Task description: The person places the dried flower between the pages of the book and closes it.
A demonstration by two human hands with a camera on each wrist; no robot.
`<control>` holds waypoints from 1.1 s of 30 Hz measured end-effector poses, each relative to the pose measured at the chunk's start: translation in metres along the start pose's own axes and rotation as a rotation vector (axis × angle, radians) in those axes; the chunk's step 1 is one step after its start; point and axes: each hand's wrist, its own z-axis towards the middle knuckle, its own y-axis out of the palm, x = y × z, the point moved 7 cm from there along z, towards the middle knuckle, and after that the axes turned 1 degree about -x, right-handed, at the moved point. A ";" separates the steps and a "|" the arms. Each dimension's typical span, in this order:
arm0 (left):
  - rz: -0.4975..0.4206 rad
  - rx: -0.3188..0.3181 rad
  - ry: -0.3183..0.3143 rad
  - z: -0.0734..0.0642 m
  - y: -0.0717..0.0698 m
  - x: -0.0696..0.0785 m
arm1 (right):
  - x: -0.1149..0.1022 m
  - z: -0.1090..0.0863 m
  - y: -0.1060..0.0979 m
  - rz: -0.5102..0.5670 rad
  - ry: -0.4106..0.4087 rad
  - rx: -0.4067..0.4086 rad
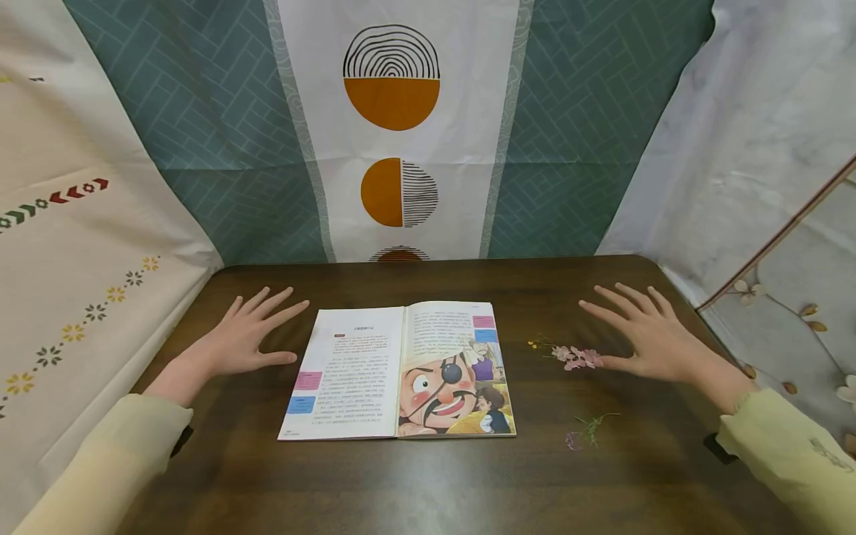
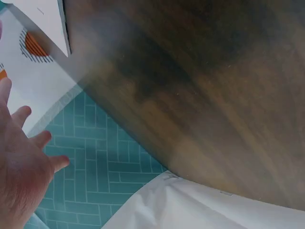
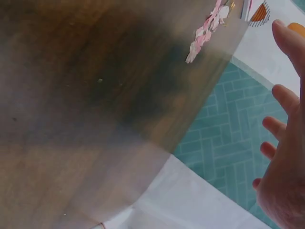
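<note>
An open book [image 1: 348, 371] lies on the dark wooden table, printed text on its left page and a cartoon pirate with an eye patch on its right. Left of it, my left hand [image 1: 241, 338] is spread over the table, fingers straight and holding nothing. My right hand [image 1: 649, 338] is spread the same way on the other side, also bare. Pink pressed flowers [image 1: 576, 357] with small yellow blooms lie by the right thumb, which overlaps their edge in the head view. Nearer the front is a thin green sprig with purple blossoms [image 1: 588, 431]. The left wrist view shows one book corner [image 2: 52, 28].
The table [image 1: 455, 483] has a rounded far edge. Behind it hangs a teal and white curtain [image 1: 575, 148] with orange and black circles. Patterned cloth [image 1: 87, 260] drapes down at the left, and a pale floral cloth [image 1: 789, 223] at the right.
</note>
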 end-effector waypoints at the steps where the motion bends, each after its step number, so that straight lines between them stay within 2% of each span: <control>1: -0.008 0.001 0.002 -0.002 0.001 0.001 | -0.001 -0.002 0.000 0.004 0.001 0.004; 4: -0.038 0.006 0.005 -0.006 0.004 0.005 | -0.002 -0.008 0.001 0.018 0.010 0.013; 14: -0.224 -0.004 -0.017 -0.024 0.015 0.014 | -0.011 -0.027 0.003 0.056 0.005 0.011; 21: -0.361 -0.050 -0.058 -0.039 0.029 0.018 | -0.018 -0.039 0.006 0.086 -0.021 -0.008; 26: -0.456 -0.066 -0.076 -0.043 0.037 0.023 | -0.023 -0.046 0.007 0.114 -0.055 -0.006; 33: -0.480 -0.110 -0.117 -0.047 0.047 0.030 | -0.026 -0.055 0.013 0.148 -0.091 -0.003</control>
